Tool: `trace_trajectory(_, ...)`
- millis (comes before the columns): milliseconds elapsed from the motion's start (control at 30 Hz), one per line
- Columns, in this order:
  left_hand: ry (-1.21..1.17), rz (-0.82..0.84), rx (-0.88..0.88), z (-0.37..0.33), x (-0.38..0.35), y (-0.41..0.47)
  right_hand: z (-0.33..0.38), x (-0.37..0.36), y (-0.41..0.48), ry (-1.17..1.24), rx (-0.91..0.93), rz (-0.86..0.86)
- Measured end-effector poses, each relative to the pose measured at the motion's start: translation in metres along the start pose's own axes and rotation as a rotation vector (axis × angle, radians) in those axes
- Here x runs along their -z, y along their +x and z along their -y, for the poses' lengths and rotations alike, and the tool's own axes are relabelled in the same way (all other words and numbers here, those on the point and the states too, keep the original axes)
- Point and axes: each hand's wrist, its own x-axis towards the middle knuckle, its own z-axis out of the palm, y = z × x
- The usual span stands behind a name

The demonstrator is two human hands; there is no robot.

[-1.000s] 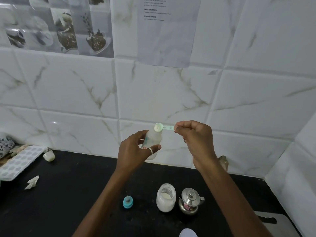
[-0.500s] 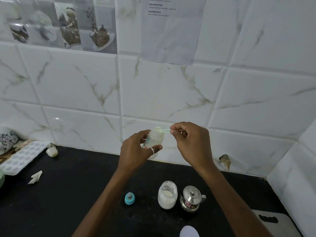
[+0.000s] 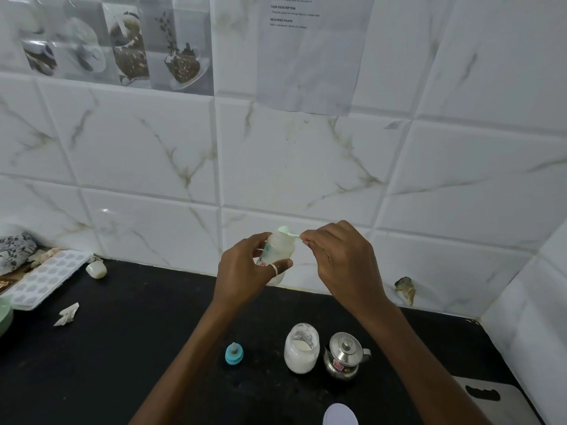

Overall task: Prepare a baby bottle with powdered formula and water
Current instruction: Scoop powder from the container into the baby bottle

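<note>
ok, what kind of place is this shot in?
Probably a home kitchen: a black countertop set against marble-look wall tiles, a strip of coffee-cup picture tiles above, and a small steel kettle and an ice tray on the counter.

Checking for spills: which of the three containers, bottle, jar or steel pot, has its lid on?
The steel pot, right of the powder jar; jar and held bottle are open.

bottle [image 3: 280, 246] near side hidden behind left hand [image 3: 245, 271] | scoop [image 3: 287, 232] bowl blurred, fill unreadable | white lid [image 3: 340, 415] well below right hand [image 3: 343, 259] cut by bottom edge | paper [image 3: 313, 56] print above hands too small
</note>
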Motion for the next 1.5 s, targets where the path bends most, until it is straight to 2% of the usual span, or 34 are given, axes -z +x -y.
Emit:
trace_trajectory(267,-0.003,0.011,0.005,0.002,-0.001,0.000,-0.009,-0.003,-0.004,-0.057,0.110,0.031)
trace_trajectory(600,-0.015,0.020,-0.010,0.005,-0.002,-0.001,-0.008,-0.009,-0.008,0.144,-0.113,-0.067)
trace_trajectory(700,-0.016,0.017,-0.009,0.007,-0.003,-0.002,-0.006,-0.009,-0.010,0.255,-0.267,-0.067)
trace_trajectory(1000,-0.021,0.021,0.001,0.010,-0.009,-0.004,-0.004,-0.017,-0.014,0.734,-0.952,-0.060)
trace_trajectory(1167,-0.031,0.022,0.018,0.015,-0.013,-0.004,-0.001,-0.020,-0.016,0.919,-1.241,-0.076)
trace_trajectory(1300,-0.035,0.018,0.023,0.018,-0.019,-0.005,0.001,-0.022,-0.015,1.022,-1.404,-0.110)
trace_trajectory(1500,-0.040,0.009,0.019,0.022,-0.021,-0.006,-0.003,-0.024,-0.013,1.102,-1.496,-0.152)
